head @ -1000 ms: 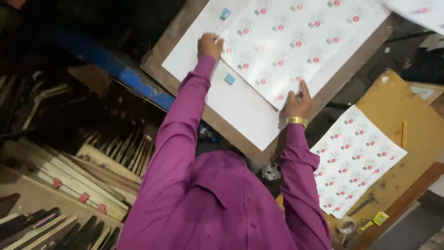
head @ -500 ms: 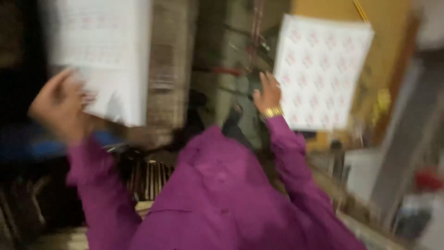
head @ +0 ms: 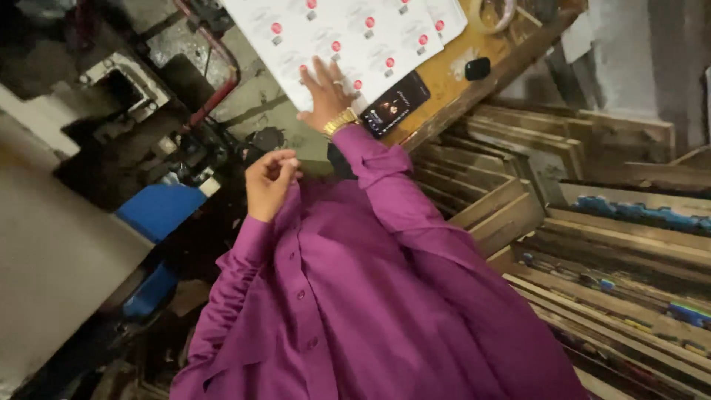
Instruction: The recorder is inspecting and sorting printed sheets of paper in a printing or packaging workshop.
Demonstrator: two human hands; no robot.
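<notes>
Right hand (head: pixel 326 92) is down flat, fingers spread, palm pressing on the near edge of the white printed sheets (head: pixel 348 37) with red dots, gripping nothing, just pinning them; a gold watch (head: pixel 341 121) sits at the wrist. Left hand (head: pixel 270 181) hangs in the air close to the chest, fingers loosely curled in, and as far as I can see nothing is in it. The sheets lie on the yellowish wooden table (head: pixel 459 74), their near corner hanging over its edge above the grey machine (head: pixel 148 81). Just beside the right wrist a dark phone (head: pixel 396 102) lies on the table, touching the sheet's edge; a small black object (head: pixel 478 68) sits farther along. Off to the right, wooden racks (head: pixel 592 222) stacked with slats. Risk, I'd judge: with one flat palm only, the overhanging stack could slide or fan out toward the machine, and a sweep of the purple sleeve (head: pixel 385 178) could nudge the phone off. Against half a second ago, the blur is gone, the right hand has dropped onto the sheets, and the left has come in from the other stack.
</notes>
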